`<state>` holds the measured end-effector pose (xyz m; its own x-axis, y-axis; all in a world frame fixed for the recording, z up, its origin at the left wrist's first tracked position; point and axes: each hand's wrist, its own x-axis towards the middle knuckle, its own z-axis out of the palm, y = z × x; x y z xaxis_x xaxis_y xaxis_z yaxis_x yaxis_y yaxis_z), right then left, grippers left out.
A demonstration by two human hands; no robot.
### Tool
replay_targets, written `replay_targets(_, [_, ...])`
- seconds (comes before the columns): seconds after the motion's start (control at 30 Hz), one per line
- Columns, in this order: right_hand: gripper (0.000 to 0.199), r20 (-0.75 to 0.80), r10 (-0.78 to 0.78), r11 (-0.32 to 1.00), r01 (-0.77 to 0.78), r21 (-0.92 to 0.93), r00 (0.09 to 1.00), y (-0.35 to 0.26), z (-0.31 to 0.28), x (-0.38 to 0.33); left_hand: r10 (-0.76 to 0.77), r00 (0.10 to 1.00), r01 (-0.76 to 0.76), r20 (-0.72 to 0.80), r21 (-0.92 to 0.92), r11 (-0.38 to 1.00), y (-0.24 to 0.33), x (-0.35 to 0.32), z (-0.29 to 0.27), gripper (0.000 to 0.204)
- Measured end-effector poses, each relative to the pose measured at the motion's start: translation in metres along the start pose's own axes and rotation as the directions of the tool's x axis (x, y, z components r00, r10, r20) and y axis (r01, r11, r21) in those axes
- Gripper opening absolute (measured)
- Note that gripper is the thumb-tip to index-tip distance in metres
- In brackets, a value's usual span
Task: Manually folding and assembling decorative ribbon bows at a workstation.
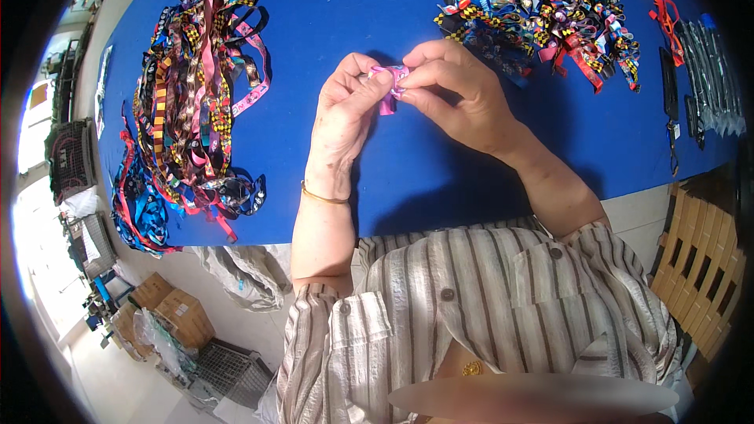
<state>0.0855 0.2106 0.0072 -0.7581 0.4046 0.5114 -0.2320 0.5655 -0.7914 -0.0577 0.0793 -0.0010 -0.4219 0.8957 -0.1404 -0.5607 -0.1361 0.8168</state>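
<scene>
left grip [385, 77] and right grip [402, 85], nearly fingertip to fingertip
each pinches between thumb [371, 95] and fingers [437, 75]; left forearm [323, 228] lies almost straight below its grip, right forearm [556, 180] slants down and outward from its own.

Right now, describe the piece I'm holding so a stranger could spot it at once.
On the big blue table, look between the left heap of patterned straps and the right heap of looped pieces. There, the left hand and right hand pinch a small pink-purple strip. Unlike its heaped neighbours, it is held apart from them.
</scene>
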Motion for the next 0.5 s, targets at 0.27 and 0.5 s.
replay_targets(0.27, [0.026, 0.099, 0.126, 0.989, -0.133, 0.058, 0.987, -0.002, -0.006, 0.002, 0.007, 0.998, -0.012, 0.06, 0.074, 0.997, 0.003, -0.002, -0.004, 0.016])
replay_targets(0.5, [0.04, 0.28, 0.323, 0.887, -0.393, 0.243, 0.904, -0.001, -0.013, -0.001, -0.007, 0.998, -0.001, 0.055, 0.144, 0.99, 0.005, -0.005, 0.007, 0.02])
